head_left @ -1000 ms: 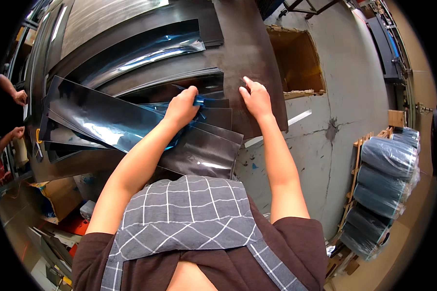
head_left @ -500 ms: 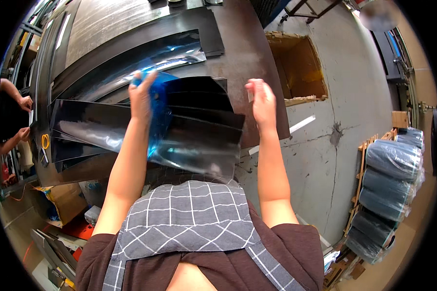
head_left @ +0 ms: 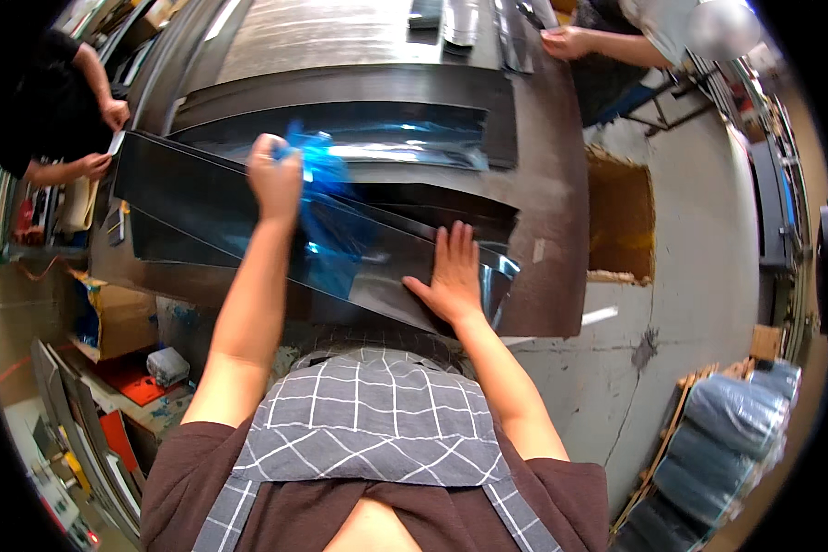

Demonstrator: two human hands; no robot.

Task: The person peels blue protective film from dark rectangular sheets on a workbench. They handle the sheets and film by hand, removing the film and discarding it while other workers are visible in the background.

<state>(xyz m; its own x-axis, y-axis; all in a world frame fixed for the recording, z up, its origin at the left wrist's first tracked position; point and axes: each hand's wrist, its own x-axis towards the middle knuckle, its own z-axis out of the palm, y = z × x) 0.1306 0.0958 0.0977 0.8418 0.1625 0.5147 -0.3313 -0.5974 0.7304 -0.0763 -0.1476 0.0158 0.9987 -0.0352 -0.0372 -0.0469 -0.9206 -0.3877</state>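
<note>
A crumpled piece of translucent blue plastic film (head_left: 325,170) is bunched in my left hand (head_left: 275,179), which is closed on it above the dark sheets. Part of the film trails down toward the front of the table. My right hand (head_left: 453,274) lies flat, fingers stretched out, on the right part of a long glossy dark sheet (head_left: 385,287). Other dark sheets fan out beneath and behind that one. Farther back is a shiny sheet (head_left: 405,124) with a bluish reflection.
Dark worktable (head_left: 552,212). At the left, a co-worker's hands (head_left: 106,152) hold a small pale piece by the sheets' end. Another person's hand (head_left: 569,42) is at the far right corner. A cardboard box (head_left: 621,216) and plastic-wrapped rolls (head_left: 731,414) stand to the right.
My right hand has come down from the air onto the glossy sheet. My left hand still grips the blue film. The view has shifted, bringing the far-right person into sight.
</note>
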